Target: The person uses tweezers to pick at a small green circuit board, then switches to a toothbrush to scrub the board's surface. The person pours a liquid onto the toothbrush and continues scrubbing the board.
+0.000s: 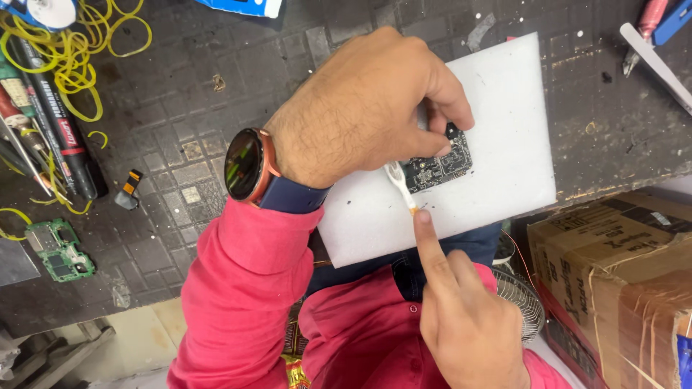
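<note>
A foam sheet (504, 122) is lying on the workbench (180, 122), overhanging its near edge towards the person's lap. A circuit board (440, 166) is sitting on the sheet, near its middle. The left hand (360, 108) is resting over the board from the left, fingertips pressing its far edge. The right hand (468, 317) is coming up from the near side, holding a brush (398, 184) whose head is touching the board's left end. Rubber bands (79, 50) and marker pens (58, 122) are lying at the workbench's far left corner, a second board (59, 248) near its left near edge. Tweezers (656, 61) are lying at the far right corner. A cardboard box (620, 281) is standing right of the person, below the workbench's near edge.
</note>
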